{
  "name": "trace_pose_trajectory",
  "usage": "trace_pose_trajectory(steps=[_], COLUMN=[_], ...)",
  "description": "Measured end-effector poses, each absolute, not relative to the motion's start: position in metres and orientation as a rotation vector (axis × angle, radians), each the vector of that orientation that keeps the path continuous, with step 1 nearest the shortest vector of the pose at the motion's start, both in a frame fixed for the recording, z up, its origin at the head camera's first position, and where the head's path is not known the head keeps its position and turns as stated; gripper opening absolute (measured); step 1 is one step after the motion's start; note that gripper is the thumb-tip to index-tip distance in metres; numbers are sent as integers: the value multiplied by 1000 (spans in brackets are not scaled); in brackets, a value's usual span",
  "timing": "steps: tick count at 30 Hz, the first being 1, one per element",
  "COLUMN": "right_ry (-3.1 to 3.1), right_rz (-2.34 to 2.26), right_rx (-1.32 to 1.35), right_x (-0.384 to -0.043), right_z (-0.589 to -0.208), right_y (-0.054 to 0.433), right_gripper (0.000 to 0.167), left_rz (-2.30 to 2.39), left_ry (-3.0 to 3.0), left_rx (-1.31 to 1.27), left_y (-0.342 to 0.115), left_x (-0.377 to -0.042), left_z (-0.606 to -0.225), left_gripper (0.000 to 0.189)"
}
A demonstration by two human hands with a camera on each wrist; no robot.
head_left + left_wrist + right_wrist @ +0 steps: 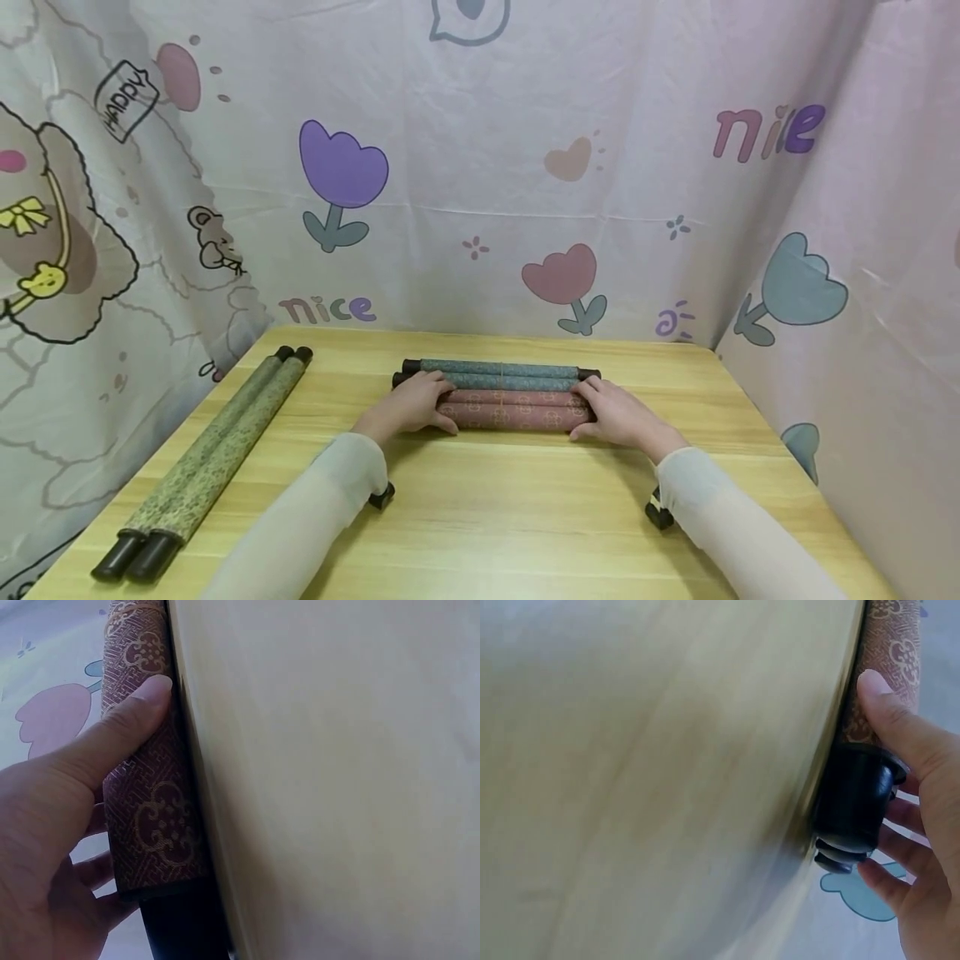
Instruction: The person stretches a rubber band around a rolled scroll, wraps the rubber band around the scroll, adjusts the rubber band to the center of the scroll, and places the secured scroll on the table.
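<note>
1. Holding the red scroll point(517, 417) crosswise at both ends, in left hand point(412, 406) and right hand point(618, 414); showing as two rolls side by side, patterned with pale motifs.
2. Pinching at the left end, thumb laid on the near side and fingers curled round behind; pinching likewise at the right end, close to a black knob point(855, 799).
3. Directly above the table point(495, 517) or resting on it; cannot tell which.
4. Running parallel to the blue scroll point(525, 368), just beyond the grip.
5. Well apart from the green scroll point(217, 450), slanting away to the left of the grip.
6. Backed, beyond the grip, by a printed curtain point(465, 167); reached from the near side in pale sleeves point(292, 517).
</note>
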State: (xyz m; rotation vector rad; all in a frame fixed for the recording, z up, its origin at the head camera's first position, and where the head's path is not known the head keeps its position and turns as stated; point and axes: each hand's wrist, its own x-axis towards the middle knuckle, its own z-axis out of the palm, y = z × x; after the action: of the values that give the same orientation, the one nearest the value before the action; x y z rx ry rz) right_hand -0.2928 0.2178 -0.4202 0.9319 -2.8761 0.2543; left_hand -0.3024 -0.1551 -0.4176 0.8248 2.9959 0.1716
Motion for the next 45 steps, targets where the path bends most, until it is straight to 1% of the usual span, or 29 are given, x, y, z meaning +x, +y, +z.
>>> trace_pose_trajectory(steps=[4, 8, 17, 29, 35, 45], right_ry=[-2905, -2910, -2871, -2877, -2949, -3020], right_rz=[283, 312, 319, 319, 299, 276], right_rx=[885, 847, 814, 770, 727, 760], right_x=[-292, -289, -266, -232, -217, -194], right_z=[-415, -412, -406, -398, -401, -408], right_y=[228, 240, 270, 306, 321, 341], right_gripper=[91, 91, 77, 62, 61, 59], left_rz=[136, 131, 136, 60, 75, 105], left_ry=[2999, 2995, 2987, 2980, 2972, 3033], left_rx=[831, 813, 779, 751, 773, 738], left_y=[-152, -148, -147, -156, -154, -151], left_x=[-305, -305, -303, -298, -295, -292], left_z=[-419, -419, -419, -415, -413, -414], left_gripper=[84, 83, 81, 80, 80, 80])
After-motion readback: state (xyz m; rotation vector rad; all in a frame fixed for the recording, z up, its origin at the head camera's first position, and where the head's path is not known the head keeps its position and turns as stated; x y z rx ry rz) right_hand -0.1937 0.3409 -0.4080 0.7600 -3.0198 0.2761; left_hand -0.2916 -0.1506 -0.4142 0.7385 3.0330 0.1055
